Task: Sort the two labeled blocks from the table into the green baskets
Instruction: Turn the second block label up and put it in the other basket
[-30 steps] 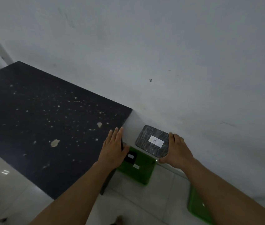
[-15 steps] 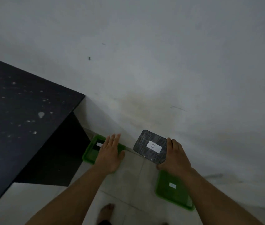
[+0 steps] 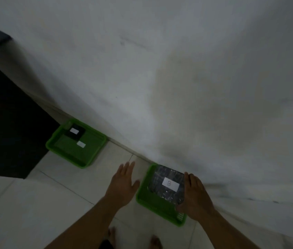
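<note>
A dark, shiny block with a white label marked B (image 3: 167, 186) is over the right green basket (image 3: 152, 205) on the floor by the wall. My right hand (image 3: 194, 196) grips the block's right edge. My left hand (image 3: 124, 184) hovers flat and empty, fingers apart, just left of that basket. The left green basket (image 3: 88, 151) holds a small black block with a white label (image 3: 74, 132) in its far corner, and a white tag lies on its floor.
The dark table (image 3: 7, 112) stands at the left, next to the left basket. A white wall runs behind both baskets. Pale floor tiles lie between the baskets, and my bare feet (image 3: 133, 239) show at the bottom.
The view has swung right and down. My right hand has lowered the B block from above the floor down into the right basket. My left hand has shifted right with it.
</note>
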